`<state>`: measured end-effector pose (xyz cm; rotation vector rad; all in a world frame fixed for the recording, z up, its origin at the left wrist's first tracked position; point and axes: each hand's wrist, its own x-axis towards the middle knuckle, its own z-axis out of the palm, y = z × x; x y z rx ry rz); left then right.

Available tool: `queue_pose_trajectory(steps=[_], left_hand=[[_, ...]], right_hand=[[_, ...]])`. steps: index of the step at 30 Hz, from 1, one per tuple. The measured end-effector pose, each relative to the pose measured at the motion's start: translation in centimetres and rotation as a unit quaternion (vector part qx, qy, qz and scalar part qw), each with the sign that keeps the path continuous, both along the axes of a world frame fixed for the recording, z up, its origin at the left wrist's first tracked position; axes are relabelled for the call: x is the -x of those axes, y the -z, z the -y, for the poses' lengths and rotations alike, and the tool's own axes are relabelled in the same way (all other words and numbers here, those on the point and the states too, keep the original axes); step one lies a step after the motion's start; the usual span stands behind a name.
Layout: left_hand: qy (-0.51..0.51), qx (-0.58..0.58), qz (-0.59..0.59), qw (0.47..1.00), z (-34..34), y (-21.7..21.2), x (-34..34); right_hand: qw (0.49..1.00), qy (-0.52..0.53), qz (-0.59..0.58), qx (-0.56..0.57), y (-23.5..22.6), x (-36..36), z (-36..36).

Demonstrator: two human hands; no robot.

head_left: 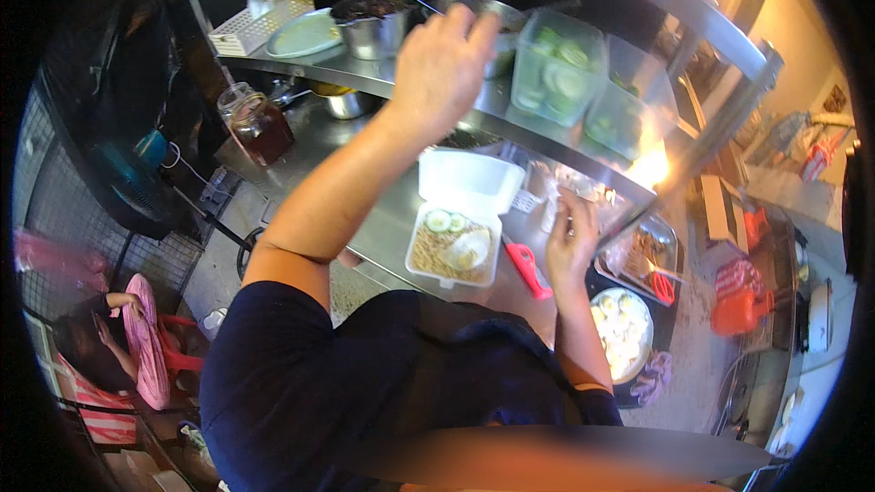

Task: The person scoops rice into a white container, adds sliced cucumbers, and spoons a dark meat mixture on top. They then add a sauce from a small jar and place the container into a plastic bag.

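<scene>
My left hand (445, 64) is raised over the upper shelf, in front of a steel pot (504, 56). Its fingers bend together over the pot, and whatever they pinch is hidden. Lower down, my right hand (572, 235) hangs over the counter with loosely curled fingers apart, close to some clear plastic (550, 211). Between my arms an open white clamshell box (469, 180) holds brown noodles or rice (436, 251), cucumber slices (445, 220) and a fried egg (469, 249). A red-handled tool (527, 271) lies right of the box.
The shelf bears a pot of dark food (372, 14), a plate (305, 35), a white basket (264, 23) and a tub of cucumber slices (560, 68). A jar of brown liquid (258, 128) stands left. Right are a bowl of eggs (622, 333) and a food tray (647, 251). Another person (96, 346) sits lower left.
</scene>
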<state>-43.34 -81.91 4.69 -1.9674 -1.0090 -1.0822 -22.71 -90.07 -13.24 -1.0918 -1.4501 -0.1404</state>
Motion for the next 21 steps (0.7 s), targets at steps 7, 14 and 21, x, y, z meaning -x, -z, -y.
queue_pose_trajectory(steps=[7,14,21], left_hand=[[0.159,0.114,0.174,0.965,0.1,4.8,10.7],[0.214,0.167,0.387,0.881,-3.0,7.1,29.9],[0.271,0.214,0.558,0.754,-3.0,8.3,44.3]], right_hand=[[0.992,-0.012,0.077,-0.101,-9.1,8.1,-3.8],[0.954,-0.071,0.162,-0.241,-20.1,25.7,-11.8],[0.87,-0.007,0.195,-0.453,-33.3,41.5,-25.6]])
